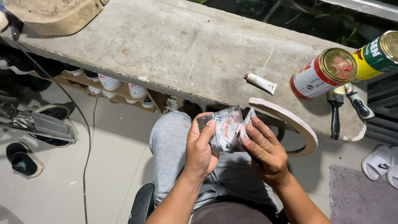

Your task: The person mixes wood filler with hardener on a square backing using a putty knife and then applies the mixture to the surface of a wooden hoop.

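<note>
Both hands hold a crumpled grey sheet [226,128] smeared with red and white, like worn sandpaper or foil. My left hand [201,147] grips its left side with the thumb on top. My right hand [265,151] pinches its right edge with the fingers. The sheet is over my lap, just in front of the concrete ledge [174,45]. A curved beige wooden ring piece [292,122] lies at the ledge's edge, right behind my right hand.
On the ledge lie a small white tube [260,82], a red-and-white tin [323,74], a green-and-yellow tin [379,54], a paintbrush [336,110] and a scraper [357,103]. Shoes stand on a low rack [107,89] under the ledge. A black cable [85,137] and sandals lie on the tiled floor.
</note>
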